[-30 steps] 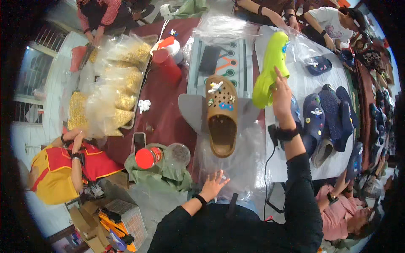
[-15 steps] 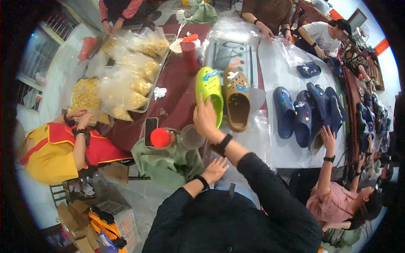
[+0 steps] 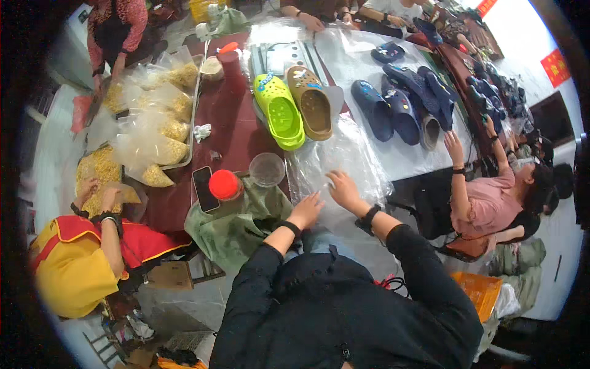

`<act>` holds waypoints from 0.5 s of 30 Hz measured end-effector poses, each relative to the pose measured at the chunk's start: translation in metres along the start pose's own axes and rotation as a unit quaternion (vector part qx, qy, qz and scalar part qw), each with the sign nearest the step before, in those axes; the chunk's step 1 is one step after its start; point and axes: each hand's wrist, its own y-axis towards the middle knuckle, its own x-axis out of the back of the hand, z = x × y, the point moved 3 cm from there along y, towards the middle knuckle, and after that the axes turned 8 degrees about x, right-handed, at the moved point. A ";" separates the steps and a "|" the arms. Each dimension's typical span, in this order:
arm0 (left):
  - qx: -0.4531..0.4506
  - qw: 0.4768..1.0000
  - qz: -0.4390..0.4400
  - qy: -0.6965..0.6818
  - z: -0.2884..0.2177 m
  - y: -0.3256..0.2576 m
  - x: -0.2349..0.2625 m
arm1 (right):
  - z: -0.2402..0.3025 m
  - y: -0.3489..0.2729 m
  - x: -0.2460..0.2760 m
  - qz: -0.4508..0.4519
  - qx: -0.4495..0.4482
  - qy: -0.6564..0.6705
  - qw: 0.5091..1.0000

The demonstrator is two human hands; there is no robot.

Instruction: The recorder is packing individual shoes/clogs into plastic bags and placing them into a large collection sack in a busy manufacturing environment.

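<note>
My left hand [image 3: 306, 211] is at the table's near edge, its fingers stretched toward a clear plastic bag [image 3: 356, 161]. Close by, my right hand [image 3: 345, 190] hovers over or touches that plastic, fingers slightly bent and apart; which of the two I cannot tell. Neither hand visibly holds anything. Beyond them a lime green clog [image 3: 279, 111] with a blue charm and a brown clog [image 3: 311, 106] with charms stand side by side, toes pointing away. They rest partly on a grey panel [image 3: 294, 55].
Left of me are a red-lidded jar [image 3: 225, 185], a phone [image 3: 202, 189], a round clear container [image 3: 267, 170] and green cloth [image 3: 239, 224]. Bags of yellow pieces [image 3: 166, 129] fill a tray. Navy clogs [image 3: 372, 111] lie at right near a co-worker's hand [image 3: 453, 147].
My right hand has let go of the lime green clog and come back to the plastic near my left hand. The view has turned, showing more of the right side.
</note>
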 end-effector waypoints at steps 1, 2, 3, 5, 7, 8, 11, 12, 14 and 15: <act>-0.008 1.000 0.001 -0.002 -0.003 0.004 0.001 | -0.017 -0.025 -0.008 0.016 -0.029 -0.068 0.997; -0.006 1.000 0.013 0.003 -0.007 0.010 0.002 | -0.035 -0.046 -0.017 0.016 -0.036 -0.073 0.996; 0.000 1.000 0.026 0.006 -0.010 0.015 0.002 | -0.049 -0.063 -0.029 0.056 0.012 -0.144 0.988; 0.021 0.997 0.071 0.030 -0.013 0.017 0.002 | -0.058 -0.068 -0.034 0.099 0.061 -0.214 0.970; 0.048 0.995 0.052 0.074 -0.001 0.013 -0.016 | -0.056 -0.047 -0.037 0.194 -0.164 -0.008 0.967; 0.053 0.996 0.022 0.071 0.005 0.012 -0.033 | -0.058 -0.030 -0.038 0.074 -0.209 0.083 0.972; 0.057 0.997 -0.023 0.048 -0.001 0.014 -0.032 | -0.022 0.047 0.017 -0.211 -0.072 0.100 0.970; 0.071 0.996 -0.022 0.051 -0.001 0.008 -0.036 | 0.010 0.073 0.044 -0.267 -0.005 0.072 0.961; 0.065 0.988 -0.106 0.092 -0.014 0.023 -0.026 | 0.018 0.102 0.057 -0.219 0.040 -0.056 0.973; 0.092 0.985 -0.145 0.009 -0.016 0.027 -0.017 | 0.019 0.122 0.061 -0.162 0.078 -0.180 0.967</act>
